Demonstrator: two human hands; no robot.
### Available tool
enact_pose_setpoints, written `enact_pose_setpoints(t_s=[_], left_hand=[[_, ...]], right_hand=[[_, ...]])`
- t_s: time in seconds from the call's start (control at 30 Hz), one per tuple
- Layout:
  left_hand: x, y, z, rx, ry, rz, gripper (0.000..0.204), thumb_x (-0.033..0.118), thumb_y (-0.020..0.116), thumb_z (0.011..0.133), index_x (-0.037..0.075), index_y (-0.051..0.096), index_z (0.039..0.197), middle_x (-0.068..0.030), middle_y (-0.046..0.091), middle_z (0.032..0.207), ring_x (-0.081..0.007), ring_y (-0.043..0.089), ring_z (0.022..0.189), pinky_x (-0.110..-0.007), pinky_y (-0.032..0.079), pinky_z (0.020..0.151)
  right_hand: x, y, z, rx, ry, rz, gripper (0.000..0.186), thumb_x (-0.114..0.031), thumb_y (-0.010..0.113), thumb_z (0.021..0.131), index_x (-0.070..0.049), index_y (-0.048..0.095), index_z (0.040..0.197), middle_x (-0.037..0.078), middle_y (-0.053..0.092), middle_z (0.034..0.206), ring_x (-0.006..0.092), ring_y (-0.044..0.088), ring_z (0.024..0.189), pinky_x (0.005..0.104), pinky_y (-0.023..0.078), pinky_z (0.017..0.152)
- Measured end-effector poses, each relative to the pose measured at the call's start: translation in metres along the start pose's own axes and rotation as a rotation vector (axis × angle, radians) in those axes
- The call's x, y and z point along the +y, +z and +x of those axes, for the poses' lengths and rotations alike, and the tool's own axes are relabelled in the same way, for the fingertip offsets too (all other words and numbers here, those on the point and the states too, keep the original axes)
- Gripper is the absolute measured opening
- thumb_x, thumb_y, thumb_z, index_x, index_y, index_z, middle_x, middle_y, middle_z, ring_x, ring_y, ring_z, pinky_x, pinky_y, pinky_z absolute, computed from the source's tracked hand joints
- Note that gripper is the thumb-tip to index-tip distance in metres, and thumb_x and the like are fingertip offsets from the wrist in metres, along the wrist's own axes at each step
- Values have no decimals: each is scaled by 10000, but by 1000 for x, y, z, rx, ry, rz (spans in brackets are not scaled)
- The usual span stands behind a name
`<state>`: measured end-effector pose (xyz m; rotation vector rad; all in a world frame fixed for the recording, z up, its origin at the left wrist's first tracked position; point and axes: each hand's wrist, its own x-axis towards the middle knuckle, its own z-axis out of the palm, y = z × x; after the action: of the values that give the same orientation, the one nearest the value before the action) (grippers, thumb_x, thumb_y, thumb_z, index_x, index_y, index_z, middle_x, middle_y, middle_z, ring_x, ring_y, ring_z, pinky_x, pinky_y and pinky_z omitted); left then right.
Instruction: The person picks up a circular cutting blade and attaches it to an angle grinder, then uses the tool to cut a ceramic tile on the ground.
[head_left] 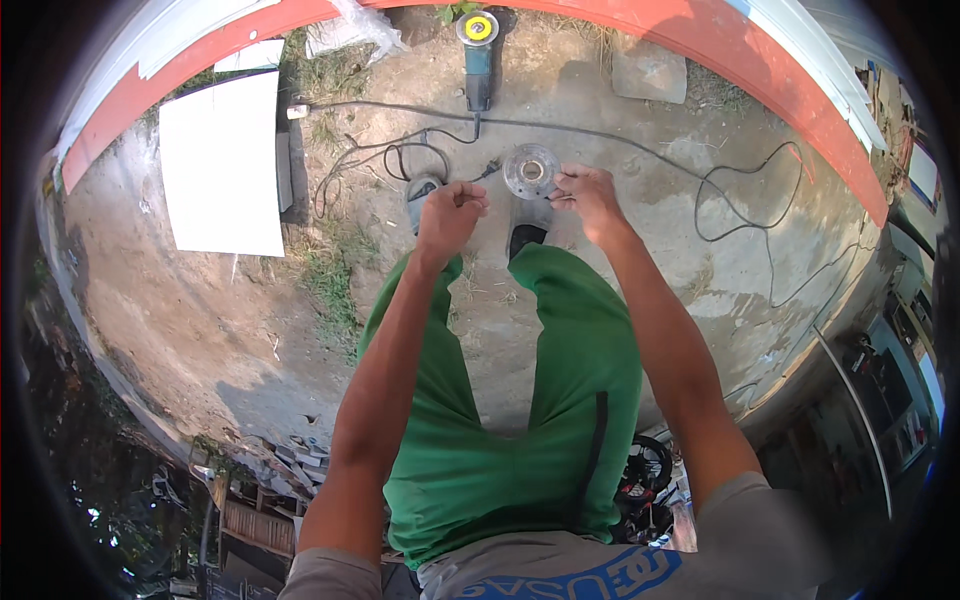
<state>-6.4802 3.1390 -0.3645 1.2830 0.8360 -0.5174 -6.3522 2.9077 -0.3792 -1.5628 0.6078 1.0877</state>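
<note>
My right hand [590, 198] grips the edge of a round grey metal disc [515, 178] with a raised ring around its centre hole. The disc is held above my right shoe [527, 237]. To the left of the disc and apart from it is my left hand [453, 217], its fingers curled together; what they hold, if anything, is hidden. Farther off, an angle grinder [479, 78] with a dark teal body lies on the ground, its disc yellow in the middle. A black plug [491, 169] on a cord lies between the two hands and the grinder.
Dark cable [600, 138] runs across the concrete and loops at the right [745, 215]. A white board [222, 170] lies at the left beside grass [330, 285]. A red beam [770, 75] curves along the far side, near a flat slab [648, 70] and clear plastic [360, 32].
</note>
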Motion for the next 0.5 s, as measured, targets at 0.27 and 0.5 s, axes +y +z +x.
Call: enact_pose_setpoints(t_s=[0.27,0.5], left_hand=[[-81,-69,210,-19,193,617,300,215,674,914,-22,753,1079,-199,779,949,-280,767,883,-388,579,821],[-108,-93,325,34,276,810,474,331,727,928,-31,709,1233,-257,766,1109,-380,754,1057,-434,585,934]], right_hand=[[67,-68,262,327,-59,-188,317,-77,665,923,92,709,1188,147,731,946,207,727,775,338,615,681],[39,-23,331,677,-484,-993,619,-396,749,879,-6,667,1352,256,728,1199,453,701,1091,528,556,976]])
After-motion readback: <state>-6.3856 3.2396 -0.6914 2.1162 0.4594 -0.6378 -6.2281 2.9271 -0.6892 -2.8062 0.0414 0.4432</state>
